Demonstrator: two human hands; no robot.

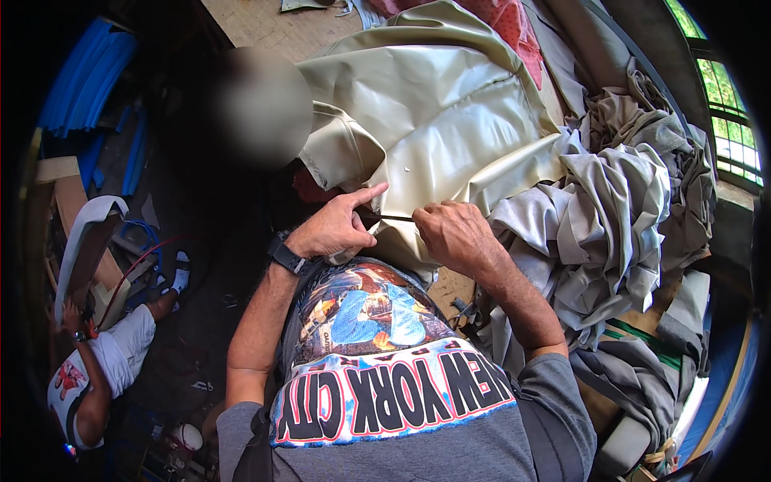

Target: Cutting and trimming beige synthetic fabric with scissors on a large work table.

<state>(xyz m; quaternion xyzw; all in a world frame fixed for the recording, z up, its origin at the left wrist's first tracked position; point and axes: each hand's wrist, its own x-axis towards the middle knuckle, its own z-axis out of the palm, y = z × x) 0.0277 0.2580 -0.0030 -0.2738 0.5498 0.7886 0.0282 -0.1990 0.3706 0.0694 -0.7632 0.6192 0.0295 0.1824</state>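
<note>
A large sheet of shiny cream vinyl-like material [434, 120] with sewn seams is spread over the table in front of me, its near edge falling toward my body. My left hand [333, 225], with a dark watch on its wrist, is at that near edge. Its index finger is stretched out against the material, the thumb apart below it; the other fingers are mostly hidden. Just to the right, my right hand [456, 234] is closed around a thin dark rod-like thing [395, 218]. This points left into the gap between my left thumb and index finger; its kind is unclear.
Heaped grey fabric [594, 225] lies to the right, below a barred window [727, 120]. Pink cloth [514, 36] lies at the far side. On the left, another person [100, 369] holds a pale curved panel [76, 241]. A blurred round area hides part of the far left.
</note>
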